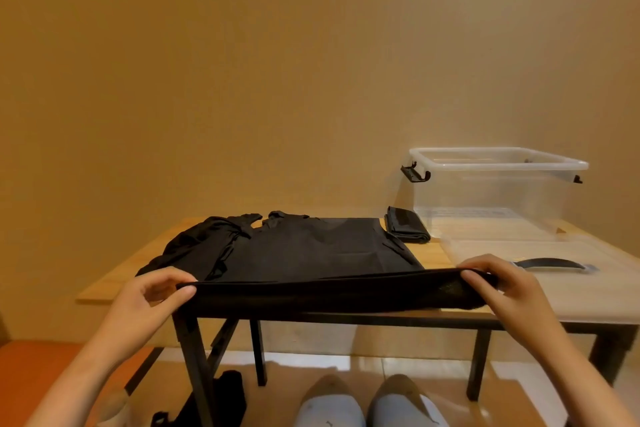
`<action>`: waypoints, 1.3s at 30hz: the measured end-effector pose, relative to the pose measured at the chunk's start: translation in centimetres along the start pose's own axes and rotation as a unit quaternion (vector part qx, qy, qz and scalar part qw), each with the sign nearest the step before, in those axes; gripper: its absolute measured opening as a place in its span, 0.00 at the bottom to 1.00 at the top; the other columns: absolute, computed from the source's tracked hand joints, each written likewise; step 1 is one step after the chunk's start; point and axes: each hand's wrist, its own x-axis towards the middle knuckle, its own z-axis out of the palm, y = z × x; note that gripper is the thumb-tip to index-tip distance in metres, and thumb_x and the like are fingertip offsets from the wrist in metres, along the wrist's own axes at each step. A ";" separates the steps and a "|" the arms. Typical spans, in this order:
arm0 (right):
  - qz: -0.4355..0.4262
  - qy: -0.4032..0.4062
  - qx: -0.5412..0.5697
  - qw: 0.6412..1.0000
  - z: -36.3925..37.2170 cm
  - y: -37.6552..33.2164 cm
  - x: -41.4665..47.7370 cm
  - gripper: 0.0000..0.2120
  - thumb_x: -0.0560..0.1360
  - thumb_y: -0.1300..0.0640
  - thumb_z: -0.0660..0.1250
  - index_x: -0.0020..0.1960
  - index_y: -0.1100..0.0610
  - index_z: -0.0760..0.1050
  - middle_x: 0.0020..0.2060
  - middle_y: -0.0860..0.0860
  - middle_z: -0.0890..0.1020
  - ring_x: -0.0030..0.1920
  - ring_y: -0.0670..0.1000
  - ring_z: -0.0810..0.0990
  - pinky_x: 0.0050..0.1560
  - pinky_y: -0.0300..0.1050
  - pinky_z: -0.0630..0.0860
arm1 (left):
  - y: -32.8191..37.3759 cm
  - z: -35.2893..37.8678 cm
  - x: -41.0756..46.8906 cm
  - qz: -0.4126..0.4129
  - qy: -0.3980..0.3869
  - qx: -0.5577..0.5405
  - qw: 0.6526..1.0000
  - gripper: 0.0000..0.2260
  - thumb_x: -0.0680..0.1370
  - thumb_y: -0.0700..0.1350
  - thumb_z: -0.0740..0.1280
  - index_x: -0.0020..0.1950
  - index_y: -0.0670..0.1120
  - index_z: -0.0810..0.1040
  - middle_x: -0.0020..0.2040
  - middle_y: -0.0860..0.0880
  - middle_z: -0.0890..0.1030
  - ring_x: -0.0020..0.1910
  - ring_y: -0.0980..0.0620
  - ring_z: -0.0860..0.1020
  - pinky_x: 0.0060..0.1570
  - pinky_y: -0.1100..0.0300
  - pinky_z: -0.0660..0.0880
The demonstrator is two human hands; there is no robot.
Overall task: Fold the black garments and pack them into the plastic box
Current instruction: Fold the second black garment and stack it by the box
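Observation:
A black garment (311,250) lies spread flat on the wooden table (429,253). Its near hem is lifted off the table edge and stretched between my hands. My left hand (156,291) pinches the hem's left corner between thumb and fingers. My right hand (495,281) pinches the right corner the same way. A second black garment (201,246) lies crumpled at the spread one's left. A small folded black garment (405,229) sits at the back, next to the clear plastic box (498,166), which stands open at the table's far right.
The box's clear lid (554,288) with a dark handle lies flat on the table's right front. Another black cloth (221,399) lies on the floor under the table by a leg. My knees are below the table edge. A wall stands close behind.

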 end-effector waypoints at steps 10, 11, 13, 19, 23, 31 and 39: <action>0.055 -0.018 0.015 0.998 1.6 1.1 1.6 0.07 0.72 0.44 0.65 0.47 0.42 0.80 0.43 0.41 0.83 0.50 0.43 0.81 0.52 0.39 0.77 | -1.5 1.9 3.1 -0.019 -0.050 0.008 0.999 0.11 0.77 0.39 0.69 0.42 0.55 0.83 0.40 0.53 0.82 0.41 0.55 0.79 0.49 0.57 0.73; 0.062 -0.013 0.015 0.998 1.9 1.1 2.5 0.07 0.72 0.44 0.65 0.47 0.42 0.80 0.43 0.41 0.83 0.50 0.43 0.81 0.52 0.39 0.77 | -1.6 2.3 4.3 -0.018 -0.044 0.009 0.999 0.10 0.77 0.40 0.69 0.43 0.56 0.83 0.41 0.54 0.82 0.43 0.55 0.79 0.49 0.57 0.73; 0.063 0.005 0.021 0.998 2.4 1.6 4.5 0.12 0.72 0.37 0.64 0.47 0.42 0.80 0.44 0.42 0.83 0.50 0.42 0.81 0.52 0.38 0.77 | -1.7 3.0 7.1 -0.013 -0.030 0.011 0.999 0.10 0.77 0.40 0.69 0.42 0.56 0.83 0.43 0.55 0.83 0.44 0.58 0.79 0.50 0.59 0.73; 0.104 0.022 -0.020 0.994 3.5 4.8 12.9 0.06 0.76 0.60 0.68 0.50 0.50 0.80 0.42 0.41 0.82 0.48 0.41 0.80 0.50 0.42 0.79 | -1.9 5.2 17.6 -0.025 -0.009 -0.026 0.999 0.07 0.77 0.39 0.69 0.44 0.51 0.84 0.42 0.55 0.84 0.44 0.59 0.81 0.49 0.60 0.73; 0.138 0.022 -0.061 0.988 5.4 8.6 19.8 0.05 0.77 0.58 0.67 0.51 0.52 0.80 0.44 0.43 0.82 0.48 0.42 0.79 0.50 0.43 0.78 | -3.1 7.2 25.9 -0.029 -0.023 -0.008 0.999 0.09 0.77 0.36 0.69 0.41 0.49 0.83 0.36 0.55 0.83 0.38 0.59 0.78 0.44 0.62 0.72; 0.171 -0.020 -0.310 0.935 14.3 19.2 30.8 0.07 0.80 0.58 0.63 0.55 0.59 0.76 0.47 0.57 0.83 0.47 0.60 0.81 0.42 0.53 0.78 | -10.5 13.2 39.7 -0.147 -0.023 0.032 0.988 0.03 0.78 0.36 0.68 0.49 0.40 0.80 0.40 0.43 0.77 0.43 0.46 0.76 0.45 0.55 0.74; 0.176 -0.056 -0.367 0.912 19.4 25.5 30.3 0.09 0.77 0.67 0.61 0.57 0.64 0.71 0.45 0.61 0.78 0.43 0.61 0.77 0.36 0.49 0.71 | -16.7 18.3 41.6 -0.181 -0.116 0.174 0.961 0.06 0.78 0.40 0.69 0.53 0.39 0.79 0.36 0.48 0.72 0.41 0.47 0.73 0.45 0.56 0.68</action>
